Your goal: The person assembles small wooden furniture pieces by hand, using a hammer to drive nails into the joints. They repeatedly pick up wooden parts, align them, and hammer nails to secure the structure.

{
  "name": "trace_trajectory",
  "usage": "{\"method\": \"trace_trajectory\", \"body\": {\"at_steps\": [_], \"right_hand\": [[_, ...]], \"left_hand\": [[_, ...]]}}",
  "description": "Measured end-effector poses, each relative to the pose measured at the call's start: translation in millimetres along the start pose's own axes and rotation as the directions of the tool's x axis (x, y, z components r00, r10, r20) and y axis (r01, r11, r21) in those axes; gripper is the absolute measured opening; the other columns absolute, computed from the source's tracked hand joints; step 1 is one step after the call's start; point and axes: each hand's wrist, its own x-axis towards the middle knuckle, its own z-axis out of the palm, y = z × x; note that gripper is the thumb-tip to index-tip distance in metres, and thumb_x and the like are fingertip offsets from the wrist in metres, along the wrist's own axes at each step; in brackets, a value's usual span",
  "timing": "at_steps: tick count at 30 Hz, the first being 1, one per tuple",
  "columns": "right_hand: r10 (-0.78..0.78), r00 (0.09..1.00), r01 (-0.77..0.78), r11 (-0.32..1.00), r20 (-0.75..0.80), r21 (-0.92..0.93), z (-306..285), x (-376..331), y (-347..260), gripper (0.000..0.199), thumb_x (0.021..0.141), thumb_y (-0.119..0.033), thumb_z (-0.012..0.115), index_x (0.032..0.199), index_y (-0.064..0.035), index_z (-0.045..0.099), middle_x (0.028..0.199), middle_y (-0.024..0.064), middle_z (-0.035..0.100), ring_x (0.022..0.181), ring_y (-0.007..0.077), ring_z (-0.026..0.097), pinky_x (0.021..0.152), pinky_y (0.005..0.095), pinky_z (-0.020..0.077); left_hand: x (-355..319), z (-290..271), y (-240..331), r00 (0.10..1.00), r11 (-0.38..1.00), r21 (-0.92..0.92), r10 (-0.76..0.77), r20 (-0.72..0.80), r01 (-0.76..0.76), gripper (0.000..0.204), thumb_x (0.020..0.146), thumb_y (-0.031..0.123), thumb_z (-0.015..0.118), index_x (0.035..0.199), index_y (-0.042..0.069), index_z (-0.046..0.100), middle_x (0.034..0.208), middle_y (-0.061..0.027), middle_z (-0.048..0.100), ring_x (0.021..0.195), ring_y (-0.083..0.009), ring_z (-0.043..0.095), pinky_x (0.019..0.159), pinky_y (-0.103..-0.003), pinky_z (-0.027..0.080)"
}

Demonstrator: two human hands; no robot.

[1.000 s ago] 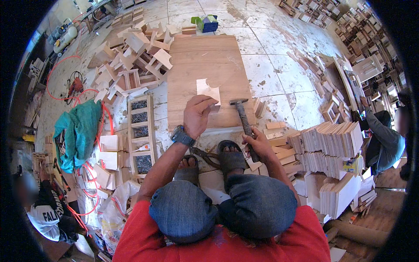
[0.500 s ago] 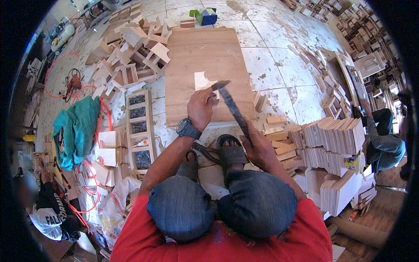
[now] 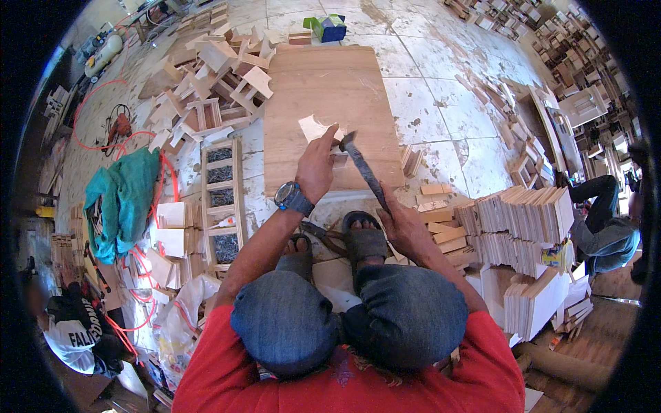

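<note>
My right hand [image 3: 405, 226] is closed round the lower handle of a dark-handled hammer [image 3: 367, 171]. Its metal head is beside the fingertips of my left hand [image 3: 317, 167], over a small wooden assembly. A pale wooden piece with a scalloped edge [image 3: 313, 129] shows beyond those fingers, and a narrower part shows to their right. My left fingers grip this work from the near side, hiding much of it. Underneath lies a flat brown wooden board [image 3: 296, 82] on the floor. Whether a nail stands under the hammer head is hidden.
Left of the board are a heap of wooden assemblies [image 3: 213, 117], a compartmented wooden tray [image 3: 239, 199] holding dark nails, and a green cloth [image 3: 124, 199]. Stacked wooden panels [image 3: 516, 220] stand at right. Red hoses [image 3: 77, 124] cross the floor. Two other people sit at the sides.
The scalloped piece has turned and shifted slightly left under my left hand. My left index finger now points further forward. The hammer head has come slightly lower and left.
</note>
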Motion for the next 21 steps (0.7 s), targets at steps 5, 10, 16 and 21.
{"method": "trace_trajectory", "body": {"at_steps": [5,10,16,21], "right_hand": [[-0.172,0.914,0.205,0.977,-0.368,0.053,-8.0,-4.5,0.7,0.058,0.093,-0.018,0.053,0.144,-0.0136,0.026,0.093,0.0292,0.062,0.081,0.0465,0.062,0.067,0.0516,0.0485],[-0.082,0.843,0.175,0.976,-0.531,0.126,-14.8,15.9,20.3,0.05,0.097,-0.018,0.05,0.141,-0.0024,0.033,0.088,0.0157,0.064,0.072,0.0206,0.061,0.065,0.0342,0.0501],[0.331,0.941,-0.243,0.811,-0.075,0.533,25.8,50.9,70.7,0.036,0.093,-0.024,0.056,0.123,-0.0055,0.049,0.067,0.01,0.061,0.059,0.0195,0.063,0.053,0.0352,0.049],[-0.205,0.87,0.127,0.972,-0.448,-0.199,40.9,78.3,73.9,0.067,0.082,-0.021,0.069,0.138,-0.0058,0.036,0.109,0.0229,0.06,0.1,0.0373,0.059,0.087,0.0433,0.0475]], "left_hand": [[3.5,-8.4,1.1,0.995,0.998,-0.044,-0.046,0.09,0.05,0.067,0.076,-0.009,0.056,0.138,0.008,0.038,0.109,-0.0159,0.062,0.106,-0.034,0.055,0.09,-0.042,0.046],[-8.1,-9.2,2.9,0.999,0.997,-0.072,0.002,-0.052,-0.006,0.067,0.077,-0.001,0.062,0.138,0.006,0.037,0.11,-0.0166,0.061,0.11,-0.0348,0.053,0.093,-0.042,0.045],[-9.8,-3.2,-12.4,0.821,0.828,-0.247,-0.548,-0.163,0.503,0.05,0.08,0.022,0.074,0.12,-0.001,0.056,0.09,-0.0121,0.066,0.084,-0.0216,0.062,0.074,-0.034,0.051],[-2.6,1.3,-27.2,0.802,0.693,-0.463,-0.593,0.071,0.553,0.033,0.084,0.028,0.072,0.098,-0.001,0.066,0.073,-0.0018,0.062,0.063,-0.0087,0.054,0.058,-0.025,0.045]]}}
